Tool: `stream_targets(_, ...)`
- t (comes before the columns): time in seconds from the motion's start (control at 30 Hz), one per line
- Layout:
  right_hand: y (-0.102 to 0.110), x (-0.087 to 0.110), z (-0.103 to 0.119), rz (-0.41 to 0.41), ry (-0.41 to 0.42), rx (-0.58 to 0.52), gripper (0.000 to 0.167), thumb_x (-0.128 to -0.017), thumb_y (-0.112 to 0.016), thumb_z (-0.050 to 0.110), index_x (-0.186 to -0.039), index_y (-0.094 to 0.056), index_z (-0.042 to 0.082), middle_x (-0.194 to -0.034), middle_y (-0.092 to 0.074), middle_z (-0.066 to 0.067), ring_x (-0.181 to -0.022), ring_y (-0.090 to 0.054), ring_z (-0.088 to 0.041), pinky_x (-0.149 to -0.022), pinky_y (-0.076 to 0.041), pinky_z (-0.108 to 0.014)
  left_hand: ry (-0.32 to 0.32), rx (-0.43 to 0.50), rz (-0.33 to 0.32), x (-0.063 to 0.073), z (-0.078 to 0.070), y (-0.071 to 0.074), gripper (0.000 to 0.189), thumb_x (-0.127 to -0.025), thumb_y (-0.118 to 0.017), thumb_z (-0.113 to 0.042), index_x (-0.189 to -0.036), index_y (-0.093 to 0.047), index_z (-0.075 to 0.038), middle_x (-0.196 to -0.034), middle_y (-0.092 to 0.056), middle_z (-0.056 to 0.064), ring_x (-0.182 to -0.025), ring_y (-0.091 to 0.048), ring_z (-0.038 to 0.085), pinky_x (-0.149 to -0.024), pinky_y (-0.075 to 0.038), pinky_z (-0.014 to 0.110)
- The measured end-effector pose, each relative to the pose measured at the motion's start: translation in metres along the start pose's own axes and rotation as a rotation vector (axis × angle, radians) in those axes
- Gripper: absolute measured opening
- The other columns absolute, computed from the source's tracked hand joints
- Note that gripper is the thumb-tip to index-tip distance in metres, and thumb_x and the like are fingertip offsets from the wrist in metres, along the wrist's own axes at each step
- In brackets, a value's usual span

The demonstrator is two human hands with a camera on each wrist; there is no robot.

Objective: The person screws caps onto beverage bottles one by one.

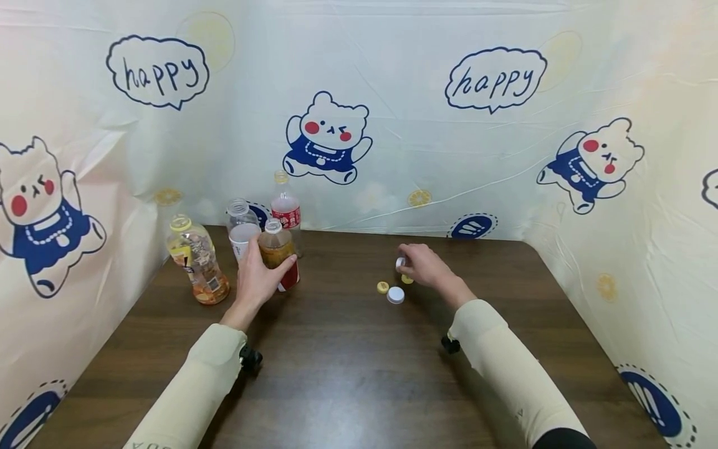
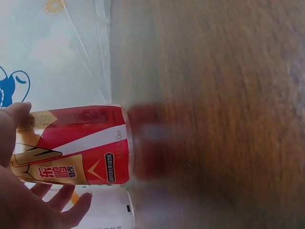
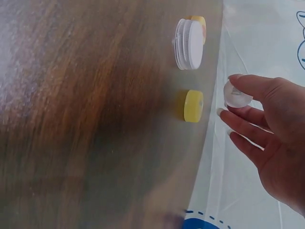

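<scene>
The left wrist view gives me the red-and-gold face of the gripped bottle point(image 2: 90, 148), largely hidden in the head view by the left hand point(image 1: 255, 277), whose fingers wrap it at the table's point(image 1: 336, 374) left. The right wrist view shows the right hand point(image 3: 286, 138) pinching a small white cap point(image 3: 237, 95), partly covered from overhead. Only the head view takes in all four bottles point(image 1: 210, 268); caps number four, two white, two yellow.
</scene>
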State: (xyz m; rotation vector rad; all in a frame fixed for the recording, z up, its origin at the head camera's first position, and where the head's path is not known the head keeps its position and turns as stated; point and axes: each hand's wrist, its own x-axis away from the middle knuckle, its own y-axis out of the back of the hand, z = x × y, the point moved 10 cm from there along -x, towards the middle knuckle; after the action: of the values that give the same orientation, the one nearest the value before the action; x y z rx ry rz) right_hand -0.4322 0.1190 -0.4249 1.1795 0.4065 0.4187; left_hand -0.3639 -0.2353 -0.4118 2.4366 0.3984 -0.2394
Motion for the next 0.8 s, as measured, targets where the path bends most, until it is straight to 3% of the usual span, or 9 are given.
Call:
stream_targets(0.23,0.01,0.009,0.004,-0.041,0.022,0.054,0.03,-0.098,-0.07,0.019,-0.122,-0.071,0.003,-0.111,-0.071,-0.011,-0.1,-0.066,-0.025,-0.093,-0.054,-0.047,-0.001,0.004,0.032,0.002,-0.005,-0.004,0.088,-0.091,-0.077,-0.043,-0.156,-0.027,-0.011,-0.15,-0.045,0.022,-0.137,-0.046,0.044,-0.11,-0.036,0.067)
stream_targets(0.53,0.027,0.016,0.006,-0.106,0.001,-0.005,0.025,-0.096,-0.073,0.02,-0.114,-0.075,0.003,-0.107,-0.074,-0.01,-0.098,-0.068,-0.025,-0.091,-0.055,-0.044,-0.1,0.004,0.072,0.009,-0.034,-0.014,0.084,-0.089,-0.08,-0.041,-0.151,-0.035,-0.007,-0.146,-0.051,0.022,-0.132,-0.05,0.04,-0.109,-0.04,0.063)
stream_targets(0.8,0.048,0.026,0.014,-0.249,0.001,-0.044,0.019,-0.094,-0.075,0.021,-0.107,-0.079,0.008,-0.099,-0.075,-0.007,-0.092,-0.067,-0.024,-0.085,-0.054,-0.043,-0.157,0.009,0.132,0.017,-0.06,-0.029,0.082,-0.087,-0.081,-0.044,-0.15,-0.038,-0.012,-0.144,-0.053,0.017,-0.13,-0.054,0.037,-0.104,-0.045,0.064)
